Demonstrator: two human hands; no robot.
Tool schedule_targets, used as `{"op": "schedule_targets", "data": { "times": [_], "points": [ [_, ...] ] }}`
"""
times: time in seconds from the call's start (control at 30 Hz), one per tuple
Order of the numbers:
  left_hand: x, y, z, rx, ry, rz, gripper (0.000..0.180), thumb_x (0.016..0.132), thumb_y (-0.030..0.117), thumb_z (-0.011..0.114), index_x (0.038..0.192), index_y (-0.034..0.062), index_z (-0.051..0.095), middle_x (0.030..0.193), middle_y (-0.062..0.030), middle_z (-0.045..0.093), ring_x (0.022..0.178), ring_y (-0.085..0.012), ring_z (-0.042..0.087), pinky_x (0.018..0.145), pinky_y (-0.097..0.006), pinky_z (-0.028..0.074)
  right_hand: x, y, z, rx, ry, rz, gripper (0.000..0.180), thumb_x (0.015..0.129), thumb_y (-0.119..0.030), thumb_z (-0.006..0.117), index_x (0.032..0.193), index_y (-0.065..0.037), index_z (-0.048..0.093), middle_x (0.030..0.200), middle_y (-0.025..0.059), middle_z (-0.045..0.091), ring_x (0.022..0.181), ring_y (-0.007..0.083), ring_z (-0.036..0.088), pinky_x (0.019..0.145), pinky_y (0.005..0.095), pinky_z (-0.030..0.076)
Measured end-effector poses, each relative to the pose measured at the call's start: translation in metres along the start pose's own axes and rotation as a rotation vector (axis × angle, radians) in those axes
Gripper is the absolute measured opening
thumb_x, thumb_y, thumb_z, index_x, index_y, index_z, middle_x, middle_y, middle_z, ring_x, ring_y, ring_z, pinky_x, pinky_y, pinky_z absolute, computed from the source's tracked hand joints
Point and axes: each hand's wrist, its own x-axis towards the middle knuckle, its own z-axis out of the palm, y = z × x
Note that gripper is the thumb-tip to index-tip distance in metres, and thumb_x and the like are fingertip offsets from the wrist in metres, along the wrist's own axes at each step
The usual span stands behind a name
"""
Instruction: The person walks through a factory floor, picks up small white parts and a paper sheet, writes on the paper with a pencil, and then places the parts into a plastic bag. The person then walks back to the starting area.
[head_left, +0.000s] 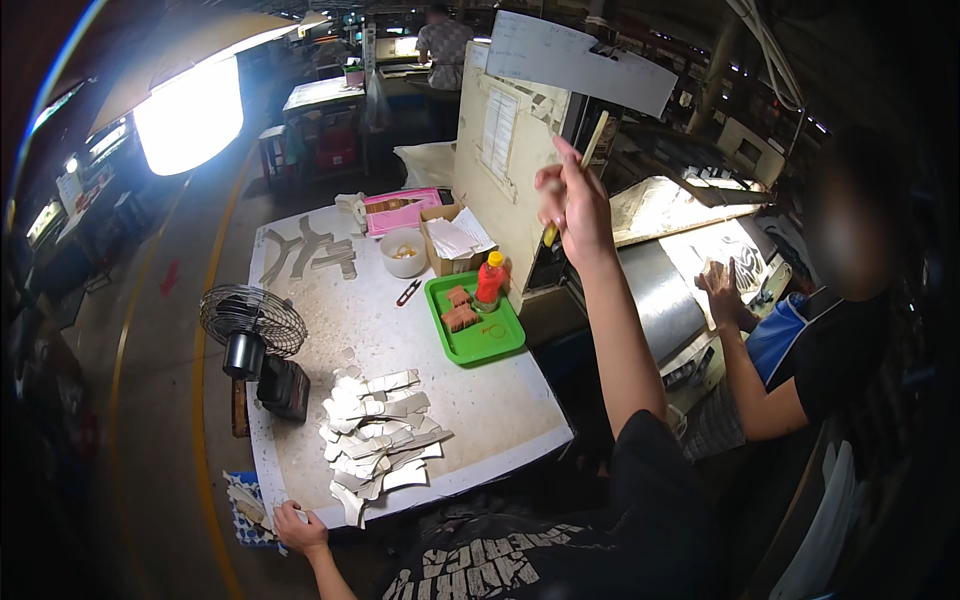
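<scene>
My left hand is at the table's near left corner, fingers bent and closed. A pale bit shows at its fingertips, too small to make out. Just beside it is a blue-and-white basket with pale cut pieces. To its right lies a loose pile of whitish cut material pieces. Raised high, my right hand is in front of a cream cabinet, index finger stretched up, the others loosely bent and partly blurred. Behind it shows a thin yellow stick; no grip on it is visible.
The white table carries a black fan, grey strips, thread snips, a white bowl and a cardboard box. A green tray holds brown pieces and a red bottle. A co-worker's hands work at right.
</scene>
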Motion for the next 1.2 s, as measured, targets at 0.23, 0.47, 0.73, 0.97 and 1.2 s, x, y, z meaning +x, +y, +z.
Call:
{"op": "schedule_targets", "data": {
  "times": [0.23,0.47,0.73,0.97,1.2],
  "points": [
    [-0.003,-0.012,0.008,0.017,-0.019,0.008,0.026,0.070,0.021,0.068,0.093,0.0115,0.063,0.095,-0.0139,0.059,0.094,-0.0404,0.059,0.082,-0.050,0.046,0.077,0.002,0.018,0.329,0.190,-0.071,0.022,0.110,-0.030,0.054,0.097,-0.013,0.058,0.076,-0.0026,0.055,0.051,0.0073,0.036,0.050,0.0260,0.033],
    [0.004,-0.003,-0.005,0.030,-0.014,-0.004,0.025,0.070,0.023,0.071,0.093,0.0160,0.063,0.092,-0.0094,0.058,0.094,-0.0344,0.060,0.081,-0.047,0.047,0.150,-0.009,-0.045,0.485,-0.071,-0.105,0.030,0.111,-0.031,0.048,0.093,-0.007,0.051,0.072,-0.0016,0.044,0.047,0.0106,0.031,0.052,0.0297,0.030],
    [0.005,0.000,-0.010,0.011,0.023,-0.023,0.023,0.070,0.022,0.071,0.090,0.0166,0.063,0.089,-0.0071,0.058,0.089,-0.0313,0.061,0.078,-0.045,0.048,0.239,0.008,-0.100,0.552,-0.248,0.188,0.044,0.112,-0.036,0.045,0.108,0.007,0.047,0.079,0.0054,0.042,0.051,0.0127,0.033,0.053,0.0300,0.031],
    [0.003,0.000,-0.009,-0.003,0.034,-0.032,0.023,0.068,0.022,0.072,0.089,0.0162,0.064,0.088,-0.0064,0.057,0.088,-0.0296,0.060,0.075,-0.043,0.048,0.275,0.002,-0.116,0.659,-0.293,0.349,0.042,0.109,-0.035,0.050,0.085,-0.003,0.042,0.070,0.0044,0.033,0.053,0.0147,0.032,0.055,0.0294,0.030],
    [0.000,-0.002,-0.007,0.009,0.038,-0.046,0.023,0.068,0.022,0.072,0.089,0.0166,0.064,0.089,-0.0060,0.058,0.089,-0.0297,0.060,0.077,-0.043,0.048,0.321,0.016,-0.162,0.663,-0.423,0.107,0.043,0.110,-0.027,0.041,0.070,-0.012,0.034,0.059,0.0000,0.030,0.050,0.0133,0.028,0.055,0.0290,0.029]
  ]
}}
